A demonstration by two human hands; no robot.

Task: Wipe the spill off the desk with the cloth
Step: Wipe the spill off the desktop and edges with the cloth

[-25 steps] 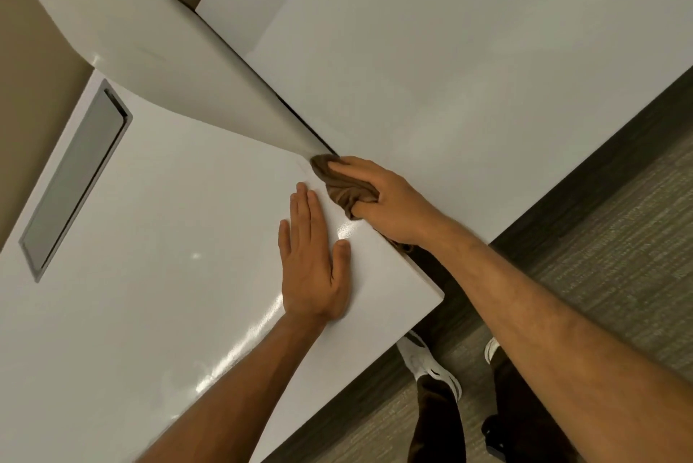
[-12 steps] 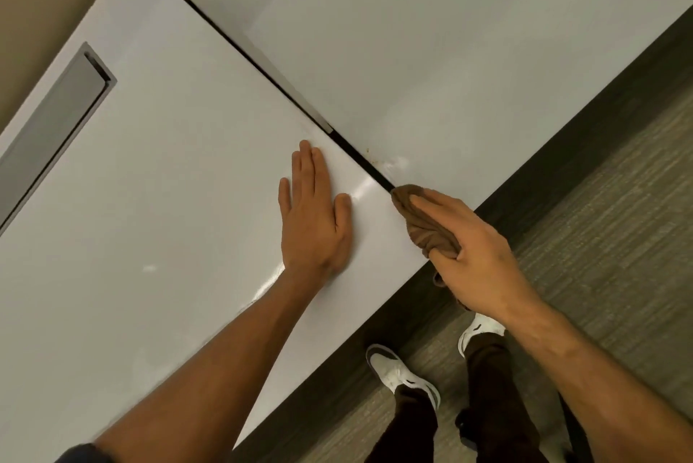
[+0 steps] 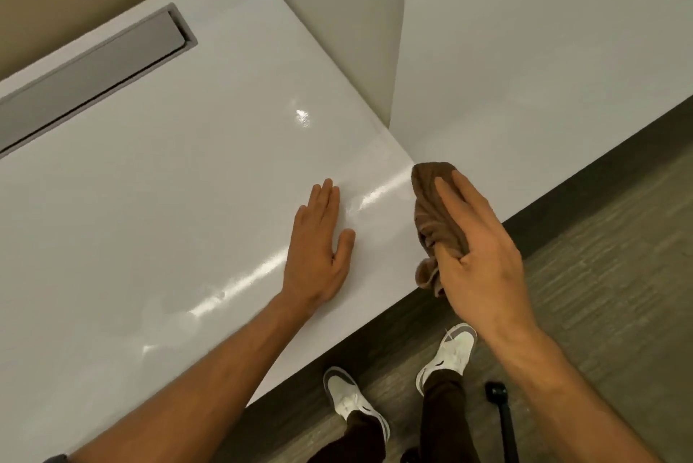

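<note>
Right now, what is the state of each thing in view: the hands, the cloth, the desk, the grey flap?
Left hand: flat on the desk, fingers straight.
Right hand: holds the cloth.
Cloth: bunched, at the desk's right edge.
Desk: glossy, a faint smear near the left hand.
Grey flap: shut.

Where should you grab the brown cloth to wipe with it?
Probably the bunched middle, from above. The brown cloth lies crumpled at the white desk's corner by the front edge, one end hanging off. The right hand already lies over it, fingers on top, thumb tucked into the folds. The left hand rests flat on the desk.
</note>
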